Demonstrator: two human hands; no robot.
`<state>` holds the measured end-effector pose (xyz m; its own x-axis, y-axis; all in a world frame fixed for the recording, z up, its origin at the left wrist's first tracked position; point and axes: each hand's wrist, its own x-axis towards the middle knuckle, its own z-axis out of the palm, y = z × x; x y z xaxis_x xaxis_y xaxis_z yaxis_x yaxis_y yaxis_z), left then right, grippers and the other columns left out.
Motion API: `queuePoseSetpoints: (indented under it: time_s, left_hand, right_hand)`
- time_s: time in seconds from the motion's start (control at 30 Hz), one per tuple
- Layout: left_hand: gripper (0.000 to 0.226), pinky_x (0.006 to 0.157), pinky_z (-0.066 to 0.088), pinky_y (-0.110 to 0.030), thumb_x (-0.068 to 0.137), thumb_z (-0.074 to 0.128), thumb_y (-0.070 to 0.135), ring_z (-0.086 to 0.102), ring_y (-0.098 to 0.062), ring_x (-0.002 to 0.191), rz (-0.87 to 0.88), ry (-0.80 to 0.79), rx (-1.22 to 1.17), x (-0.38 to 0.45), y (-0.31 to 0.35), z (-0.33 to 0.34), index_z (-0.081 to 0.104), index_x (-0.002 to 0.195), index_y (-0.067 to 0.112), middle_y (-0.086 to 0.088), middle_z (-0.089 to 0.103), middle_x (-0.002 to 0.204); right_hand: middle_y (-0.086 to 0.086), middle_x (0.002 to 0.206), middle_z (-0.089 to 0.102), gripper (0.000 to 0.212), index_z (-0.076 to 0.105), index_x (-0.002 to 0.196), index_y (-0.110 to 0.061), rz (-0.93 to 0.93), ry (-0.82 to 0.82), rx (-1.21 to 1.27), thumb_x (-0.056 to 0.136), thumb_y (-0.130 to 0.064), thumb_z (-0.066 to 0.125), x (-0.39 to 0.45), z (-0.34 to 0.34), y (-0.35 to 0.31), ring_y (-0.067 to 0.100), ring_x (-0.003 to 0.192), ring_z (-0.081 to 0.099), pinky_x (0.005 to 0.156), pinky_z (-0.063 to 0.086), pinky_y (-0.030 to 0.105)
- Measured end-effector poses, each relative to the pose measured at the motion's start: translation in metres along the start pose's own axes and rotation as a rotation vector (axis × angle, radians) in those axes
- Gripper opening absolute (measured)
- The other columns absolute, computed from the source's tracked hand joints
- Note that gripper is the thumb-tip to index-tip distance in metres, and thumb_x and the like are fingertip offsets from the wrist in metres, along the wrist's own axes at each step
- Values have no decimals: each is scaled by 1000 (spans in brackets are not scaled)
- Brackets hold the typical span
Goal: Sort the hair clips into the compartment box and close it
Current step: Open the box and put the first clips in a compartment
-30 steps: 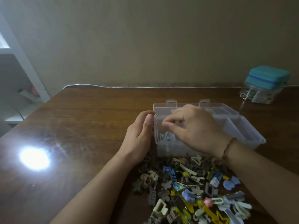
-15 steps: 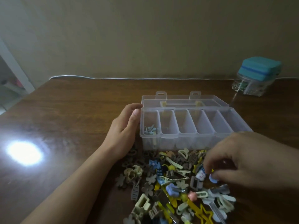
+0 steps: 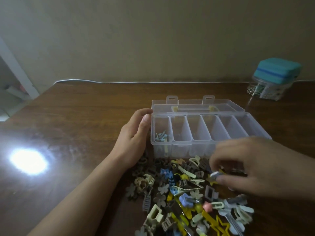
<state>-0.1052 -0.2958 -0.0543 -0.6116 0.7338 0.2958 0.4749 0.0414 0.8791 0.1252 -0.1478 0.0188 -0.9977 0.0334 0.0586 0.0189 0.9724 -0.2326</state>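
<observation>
A lamp glare [image 3: 29, 161] lies on the dark wooden desk [image 3: 81, 120] at far left. The left hand [image 3: 134, 140] rests against the box [image 3: 201, 132] at its left end, fingers relaxed and thumb on the corner — likely steadying it. The lid lies back, open; only the leftmost compartment holds clips. Near it spreads the clip pile [image 3: 187, 198]. The right hand [image 3: 252, 166], blurred, pinches a small grey-blue clip [image 3: 215, 175] — probably bound for a compartment. Far right stands a jar [image 3: 272, 80] by the plain wall.
</observation>
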Motion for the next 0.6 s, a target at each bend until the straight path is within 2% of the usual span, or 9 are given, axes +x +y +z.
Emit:
queuePoseSetpoints:
  time_s: [0.13,0.23,0.3,0.4,0.5,0.6]
  left_hand:
    - [54,92,55,-39,94,30,61,63,-5,112,1,-10,-21,0,0,0,51,133,29,11,66,120]
    - [55,92,55,-39,94,31,60,63,-4,113,-4,-20,-38,0,0,-1,50,134,27,11,66,121]
    - [54,92,56,-37,95,31,59,62,-3,113,-11,-33,-47,0,0,-2,50,134,27,12,65,121]
    - [54,90,54,-32,95,31,58,63,-3,112,-3,-27,-46,0,0,-1,51,134,27,10,66,121]
    - [55,89,52,-26,95,31,58,63,-2,110,3,-22,-37,1,0,-1,51,134,26,9,67,119]
    - [55,88,53,-26,95,31,58,63,-2,109,5,-28,-46,1,-1,-1,51,135,25,9,67,118]
  right_hand:
    - [-6,84,66,11,64,81,-37,-32,246,548,76,-43,71,14,-13,-9,14,68,65,53,55,26]
    - [-2,83,69,14,65,87,-30,28,474,647,78,-27,74,47,-12,-15,12,68,66,56,55,24]
    - [-4,80,70,15,66,90,-26,95,609,650,81,-18,74,71,-5,-16,8,74,67,60,51,17]
    - [-11,83,69,12,66,91,-29,167,574,481,82,-24,73,96,10,-20,0,82,65,65,48,13]
    - [-18,82,66,9,63,88,-37,180,462,305,83,-34,70,100,22,-23,-2,84,62,81,53,31]
    - [-20,91,63,1,63,84,-40,142,370,205,83,-41,61,96,23,-23,2,96,55,94,45,41]
